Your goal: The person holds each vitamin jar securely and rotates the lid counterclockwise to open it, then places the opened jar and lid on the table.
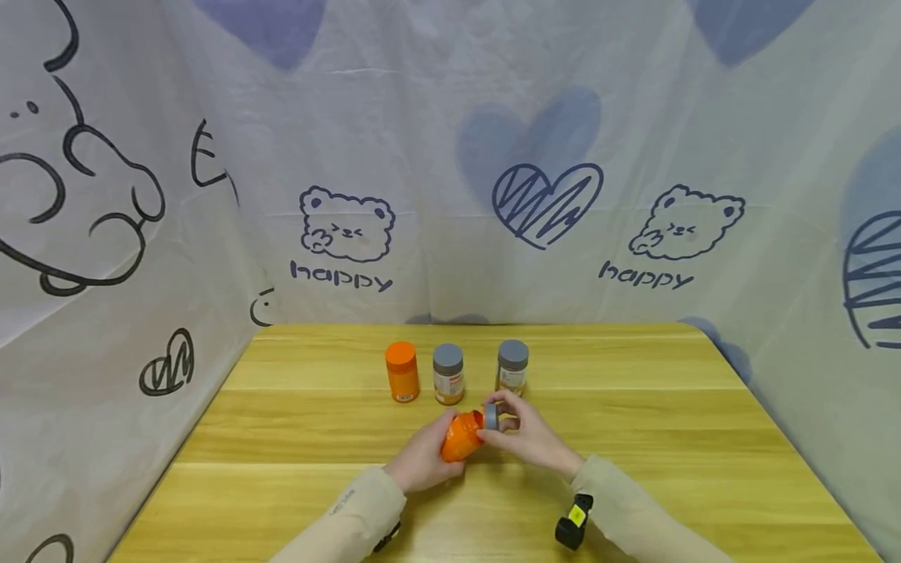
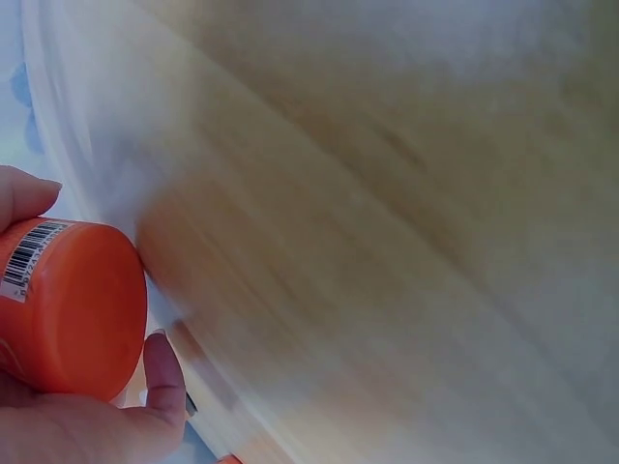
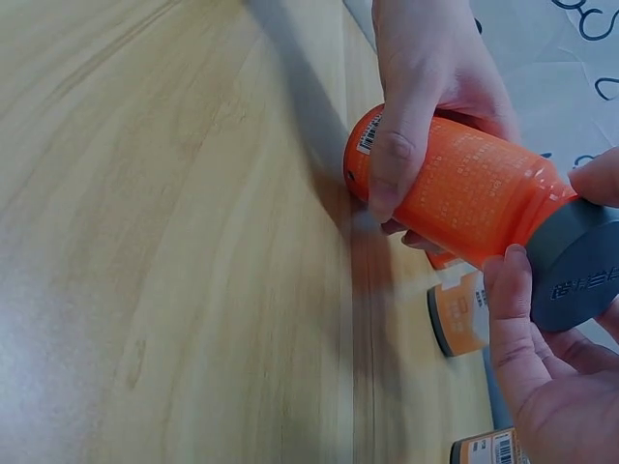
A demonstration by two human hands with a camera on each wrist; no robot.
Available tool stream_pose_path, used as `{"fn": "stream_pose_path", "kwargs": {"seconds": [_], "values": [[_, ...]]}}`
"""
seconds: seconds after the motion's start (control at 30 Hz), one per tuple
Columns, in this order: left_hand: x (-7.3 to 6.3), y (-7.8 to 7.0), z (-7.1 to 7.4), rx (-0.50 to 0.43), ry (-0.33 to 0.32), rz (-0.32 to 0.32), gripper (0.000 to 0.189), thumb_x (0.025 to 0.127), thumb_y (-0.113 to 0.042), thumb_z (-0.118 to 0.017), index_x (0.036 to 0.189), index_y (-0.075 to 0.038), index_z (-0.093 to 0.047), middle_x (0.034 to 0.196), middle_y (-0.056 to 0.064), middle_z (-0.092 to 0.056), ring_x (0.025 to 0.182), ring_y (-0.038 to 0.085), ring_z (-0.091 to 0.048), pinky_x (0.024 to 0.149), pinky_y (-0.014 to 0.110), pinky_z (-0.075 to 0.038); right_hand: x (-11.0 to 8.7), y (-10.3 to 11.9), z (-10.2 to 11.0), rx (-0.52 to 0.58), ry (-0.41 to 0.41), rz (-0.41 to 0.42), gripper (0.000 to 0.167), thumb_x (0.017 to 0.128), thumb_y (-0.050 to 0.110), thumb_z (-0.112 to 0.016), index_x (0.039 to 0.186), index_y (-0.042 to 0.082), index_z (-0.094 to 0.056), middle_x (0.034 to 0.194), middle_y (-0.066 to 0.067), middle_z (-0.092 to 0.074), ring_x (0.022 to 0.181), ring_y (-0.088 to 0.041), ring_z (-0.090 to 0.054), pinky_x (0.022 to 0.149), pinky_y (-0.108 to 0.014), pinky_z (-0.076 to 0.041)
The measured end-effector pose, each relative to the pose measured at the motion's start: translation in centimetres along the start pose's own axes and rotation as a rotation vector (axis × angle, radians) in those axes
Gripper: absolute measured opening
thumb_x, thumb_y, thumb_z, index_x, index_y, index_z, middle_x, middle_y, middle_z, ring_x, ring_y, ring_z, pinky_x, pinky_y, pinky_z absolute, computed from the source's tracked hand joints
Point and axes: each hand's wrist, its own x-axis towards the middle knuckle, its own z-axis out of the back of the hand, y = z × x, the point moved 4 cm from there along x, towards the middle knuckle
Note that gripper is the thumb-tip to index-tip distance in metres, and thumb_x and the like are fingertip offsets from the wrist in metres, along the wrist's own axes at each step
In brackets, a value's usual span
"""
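My left hand [image 1: 425, 456] grips an orange plastic bottle [image 1: 460, 439], which is tilted on its side with the mouth end toward the right. My right hand [image 1: 528, 435] pinches a dark grey cap [image 1: 490, 417] by its rim at the bottle's mouth. In the right wrist view the cap [image 3: 577, 269] overlaps the bottle's neck, with raised lettering on its flat top. White print runs along the bottle's side [image 3: 474, 179]. The left wrist view shows the bottle's round base [image 2: 97, 309] and a barcode near it.
Behind the hands stand an orange jar with an orange lid [image 1: 403, 374], a grey-lidded jar [image 1: 448, 375] and another grey-lidded jar [image 1: 512, 364], close behind the right fingers. All are on the wooden table [image 1: 296, 438]. A printed cloth [image 1: 436, 141] hangs past its far edge.
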Motion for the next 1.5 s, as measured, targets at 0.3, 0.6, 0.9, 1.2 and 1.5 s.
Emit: {"fn": "stream_pose_path", "kwargs": {"seconds": [0.3,0.6,0.9,1.2,1.5], "values": [[-0.2,0.9,-0.1,-0.018,-0.015,0.031,0.059,0.082,-0.017,-0.08,0.131,-0.011,-0.047,0.11,0.006,-0.066,0.091,0.013,-0.06,0.083,0.032,-0.051,0.0,0.0,-0.4,0.022,0.014,-0.016,0.05,0.094,0.015,-0.07,0.131,-0.007,-0.044,0.123,-0.027,-0.055,0.095,-0.019,-0.068,0.081,-0.021,-0.055],[-0.4,2.0,0.2,-0.099,-0.015,0.057,0.054,0.087,-0.024,-0.074,0.131,-0.011,-0.047,0.112,0.005,-0.065,0.086,0.01,-0.062,0.081,0.03,-0.051,0.2,0.5,-0.8,0.039,0.0,0.004,0.049,0.093,0.011,-0.071,0.131,-0.006,-0.045,0.128,-0.033,-0.047,0.095,-0.024,-0.068,0.082,-0.021,-0.055],[-1.3,1.8,1.7,-0.134,-0.049,0.086,0.054,0.089,-0.026,-0.071,0.133,-0.008,-0.044,0.111,0.009,-0.064,0.092,0.015,-0.06,0.081,0.031,-0.05,0.9,1.0,-1.5,0.055,-0.069,0.008,0.048,0.091,0.009,-0.072,0.133,-0.001,-0.05,0.135,-0.032,-0.046,0.106,-0.03,-0.067,0.085,-0.021,-0.055],[-1.7,2.7,3.1,-0.168,-0.073,0.094,0.058,0.085,-0.017,-0.071,0.134,-0.007,-0.041,0.115,0.012,-0.063,0.098,0.019,-0.06,0.087,0.038,-0.05,1.6,1.4,-2.5,0.083,-0.149,0.01,0.048,0.09,0.001,-0.069,0.134,-0.006,-0.049,0.135,-0.031,-0.046,0.122,-0.043,-0.055,0.095,-0.025,-0.052],[-2.2,3.2,5.0,-0.248,-0.109,0.135,0.055,0.09,-0.014,-0.072,0.133,-0.006,-0.039,0.121,0.016,-0.06,0.102,0.022,-0.059,0.09,0.039,-0.049,2.9,2.0,-4.5,0.224,-0.112,0.002,0.053,0.094,0.0,-0.063,0.143,-0.005,-0.044,0.137,-0.032,-0.041,0.114,-0.037,-0.063,0.084,-0.021,-0.055]]}}
